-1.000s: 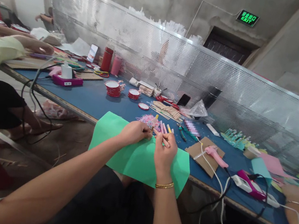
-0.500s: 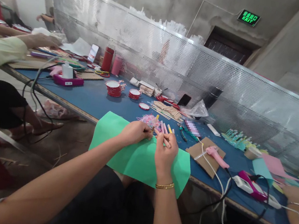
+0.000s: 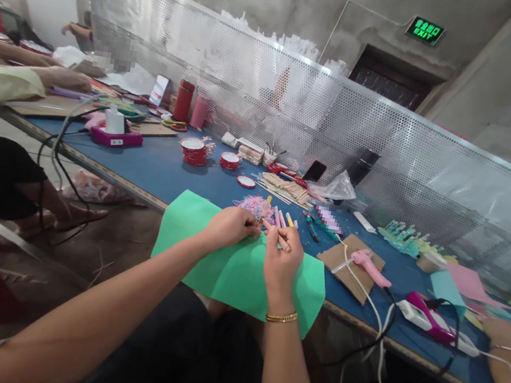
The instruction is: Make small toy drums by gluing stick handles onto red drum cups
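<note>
Over a green sheet (image 3: 227, 272) that hangs off the table's front edge, my two hands are close together. My left hand (image 3: 230, 228) is closed in a pinch on a short upright stick with a yellow top (image 3: 268, 202). Between the fingers of my right hand (image 3: 284, 258) lies a slim pale pinkish stick (image 3: 284, 244), slanted, its tip close beside the upright stick. Whether the two touch, I cannot tell. Just behind are a heap of pink and purple thin strands (image 3: 253, 203) and several coloured sticks (image 3: 290, 220).
Wooden sticks (image 3: 288, 188), stacked red-rimmed discs (image 3: 195, 151) and pliers (image 3: 312, 229) lie on the blue table (image 3: 142, 163). To the right, a pink glue gun (image 3: 370, 267) rests on cardboard (image 3: 349, 281) near cables and a power strip (image 3: 433, 319). Other people's arms reach in at both sides.
My hands stay nearly in place, with only a slight shift of the pinkish stick in the right one. At the far left, another person's hand has moved lower.
</note>
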{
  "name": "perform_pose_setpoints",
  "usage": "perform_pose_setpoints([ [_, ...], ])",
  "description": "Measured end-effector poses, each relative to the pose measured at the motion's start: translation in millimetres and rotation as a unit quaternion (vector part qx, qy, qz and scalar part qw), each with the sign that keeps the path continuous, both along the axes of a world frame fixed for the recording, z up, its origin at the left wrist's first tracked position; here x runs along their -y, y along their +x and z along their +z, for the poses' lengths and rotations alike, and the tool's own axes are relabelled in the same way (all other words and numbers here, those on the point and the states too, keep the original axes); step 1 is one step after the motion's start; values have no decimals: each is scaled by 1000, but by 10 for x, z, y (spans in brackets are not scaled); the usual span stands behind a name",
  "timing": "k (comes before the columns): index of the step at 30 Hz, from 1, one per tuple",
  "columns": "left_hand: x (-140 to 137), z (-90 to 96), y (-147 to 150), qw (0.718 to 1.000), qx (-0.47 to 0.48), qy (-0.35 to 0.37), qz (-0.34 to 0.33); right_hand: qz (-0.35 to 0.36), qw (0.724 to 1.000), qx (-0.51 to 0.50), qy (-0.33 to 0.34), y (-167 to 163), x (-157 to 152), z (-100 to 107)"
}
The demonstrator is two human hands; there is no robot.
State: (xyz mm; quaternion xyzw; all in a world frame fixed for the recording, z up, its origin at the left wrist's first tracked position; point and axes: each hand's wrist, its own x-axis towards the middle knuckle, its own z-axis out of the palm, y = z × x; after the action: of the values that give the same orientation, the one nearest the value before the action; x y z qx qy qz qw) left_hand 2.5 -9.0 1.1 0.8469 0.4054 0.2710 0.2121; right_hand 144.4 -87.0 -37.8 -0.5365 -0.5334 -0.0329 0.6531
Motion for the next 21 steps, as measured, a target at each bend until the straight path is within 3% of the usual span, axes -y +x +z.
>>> perform_pose_setpoints([
  [21,-27,-44,5,1000,2,3,3,3,1000,3,15,2,-6,-4],
])
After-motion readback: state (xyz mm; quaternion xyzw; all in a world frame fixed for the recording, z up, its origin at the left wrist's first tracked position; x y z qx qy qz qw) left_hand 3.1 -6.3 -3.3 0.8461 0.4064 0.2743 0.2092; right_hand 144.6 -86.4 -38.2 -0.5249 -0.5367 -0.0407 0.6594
